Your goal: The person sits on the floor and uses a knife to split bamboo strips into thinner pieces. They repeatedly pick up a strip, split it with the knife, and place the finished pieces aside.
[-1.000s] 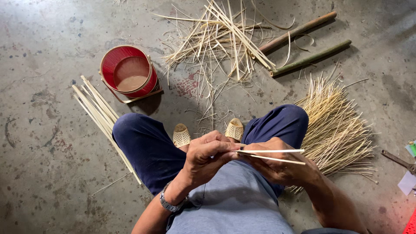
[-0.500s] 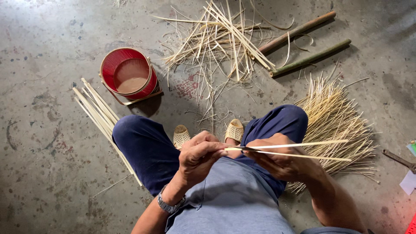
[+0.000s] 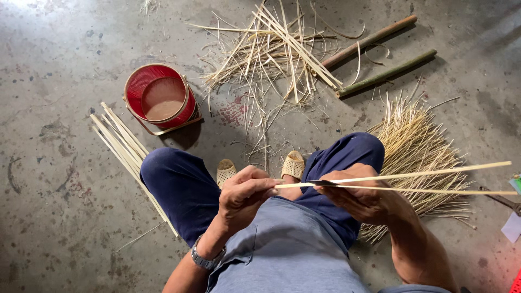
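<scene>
I sit on a concrete floor with my knees apart. My left hand [image 3: 247, 192] pinches the near end of a long pale bamboo strip [image 3: 412, 182]. The strip is split into two thin slivers that fan out to the right. My right hand [image 3: 361, 198] grips a dark knife blade [image 3: 325, 183] wedged in the split, just right of my left fingers. Both hands hover above my lap, over the blue trousers.
A red bucket [image 3: 160, 97] stands at the left. A bundle of flat bamboo strips [image 3: 125, 149] lies beside my left knee. Loose shavings [image 3: 271, 54] and two bamboo poles [image 3: 380, 57] lie ahead. A heap of fine slivers [image 3: 418, 146] is at my right.
The split strip reaches much farther to the right now, and its two slivers have spread wider apart. My hands stay over my lap.
</scene>
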